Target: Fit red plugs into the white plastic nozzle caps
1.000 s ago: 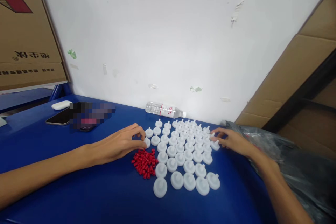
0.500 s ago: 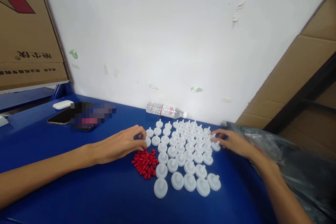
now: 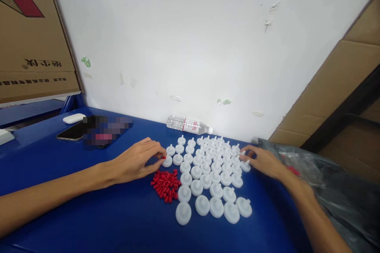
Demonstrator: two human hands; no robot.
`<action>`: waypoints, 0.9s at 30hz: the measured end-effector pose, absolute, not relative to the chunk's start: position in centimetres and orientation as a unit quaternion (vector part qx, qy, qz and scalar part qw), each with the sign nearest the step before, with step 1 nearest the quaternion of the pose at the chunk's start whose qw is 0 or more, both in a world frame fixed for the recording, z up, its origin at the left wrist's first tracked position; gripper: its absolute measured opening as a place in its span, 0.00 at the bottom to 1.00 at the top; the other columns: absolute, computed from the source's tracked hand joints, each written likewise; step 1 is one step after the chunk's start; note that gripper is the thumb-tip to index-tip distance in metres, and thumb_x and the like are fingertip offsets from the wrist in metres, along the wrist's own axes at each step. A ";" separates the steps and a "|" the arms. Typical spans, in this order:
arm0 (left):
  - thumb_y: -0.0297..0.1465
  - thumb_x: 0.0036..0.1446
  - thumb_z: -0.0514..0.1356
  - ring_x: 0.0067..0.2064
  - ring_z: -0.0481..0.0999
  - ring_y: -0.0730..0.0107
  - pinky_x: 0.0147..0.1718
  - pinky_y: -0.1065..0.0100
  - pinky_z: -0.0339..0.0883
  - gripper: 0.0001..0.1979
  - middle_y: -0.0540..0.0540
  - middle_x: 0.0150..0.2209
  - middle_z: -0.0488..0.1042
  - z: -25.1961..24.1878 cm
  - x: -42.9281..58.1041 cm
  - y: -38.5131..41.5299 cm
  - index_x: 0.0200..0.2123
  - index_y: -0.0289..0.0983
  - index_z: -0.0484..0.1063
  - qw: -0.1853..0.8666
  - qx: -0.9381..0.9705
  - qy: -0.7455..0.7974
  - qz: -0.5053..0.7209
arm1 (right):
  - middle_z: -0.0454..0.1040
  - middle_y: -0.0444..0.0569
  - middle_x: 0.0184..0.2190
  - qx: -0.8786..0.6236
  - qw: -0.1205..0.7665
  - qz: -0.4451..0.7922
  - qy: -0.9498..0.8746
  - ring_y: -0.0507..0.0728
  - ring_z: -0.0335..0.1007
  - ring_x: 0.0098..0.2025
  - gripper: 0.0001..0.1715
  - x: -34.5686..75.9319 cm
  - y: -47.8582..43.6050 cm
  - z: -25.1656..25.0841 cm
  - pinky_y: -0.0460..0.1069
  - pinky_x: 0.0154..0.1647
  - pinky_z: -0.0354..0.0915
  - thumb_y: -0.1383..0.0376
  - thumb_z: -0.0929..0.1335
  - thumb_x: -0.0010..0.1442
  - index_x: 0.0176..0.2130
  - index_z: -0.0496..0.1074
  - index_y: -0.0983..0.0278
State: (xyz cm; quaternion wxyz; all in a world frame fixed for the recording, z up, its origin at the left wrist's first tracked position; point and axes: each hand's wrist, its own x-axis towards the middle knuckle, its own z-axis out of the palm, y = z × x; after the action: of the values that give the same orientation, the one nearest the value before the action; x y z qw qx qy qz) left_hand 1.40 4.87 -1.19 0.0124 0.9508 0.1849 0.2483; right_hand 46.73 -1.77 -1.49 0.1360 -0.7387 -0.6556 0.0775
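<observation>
Left hand (image 3: 139, 159) pinches one red cap (image 3: 164, 157) between fingertips.
Right hand (image 3: 263, 161) sits half-curled at white discs (image 3: 246, 166) on blue bench (image 3: 124, 213); cannot tell whether it grips one.

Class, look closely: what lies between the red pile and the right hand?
White stemmed discs lie between the red pile and the right hand, as the head view shows.

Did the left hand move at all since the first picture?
Yes, slightly: the left hand has lifted its thumb tip from the red pile, toward the bottle, which lies as before. It now pinches a red piece.
</observation>
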 end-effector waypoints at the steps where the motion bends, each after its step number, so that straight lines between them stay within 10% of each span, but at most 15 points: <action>1: 0.31 0.69 0.54 0.35 0.69 0.68 0.41 0.64 0.63 0.06 0.48 0.35 0.73 -1.2 1.4 4.9 0.42 0.37 0.69 0.010 0.949 0.186 0.255 | 0.81 0.47 0.34 -0.739 0.136 0.072 -0.655 0.60 0.76 0.33 0.20 46.7 -1.7 -1.6 0.53 0.37 0.68 0.48 0.65 0.60 0.44 0.75 0.57; 19: 0.25 0.67 0.54 0.38 0.72 0.68 0.40 0.64 0.63 0.09 0.45 0.41 0.75 -0.5 1.2 4.0 0.47 0.36 0.73 0.001 0.937 0.168 0.305 | 0.81 0.56 0.43 -0.751 0.256 -0.138 -0.593 0.64 0.78 0.43 0.26 43.2 -2.5 1.3 0.54 0.44 0.66 0.48 0.59 0.69 0.51 0.73 0.61; 27: 0.23 0.66 0.55 0.37 0.73 0.69 0.39 0.66 0.66 0.08 0.45 0.39 0.76 -0.3 1.3 3.5 0.44 0.36 0.73 0.007 0.932 0.151 0.331 | 0.80 0.47 0.36 -0.559 0.328 -0.256 -0.717 0.52 0.75 0.26 0.18 35.9 -4.1 3.3 0.47 0.28 0.65 0.53 0.63 0.71 0.46 0.74 0.62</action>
State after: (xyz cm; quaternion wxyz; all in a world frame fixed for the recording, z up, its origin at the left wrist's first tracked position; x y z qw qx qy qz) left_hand 1.34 3.48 -0.27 0.0065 0.9315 0.1514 0.3306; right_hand 35.87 -4.08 3.28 0.3284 -0.5589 -0.7172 -0.2557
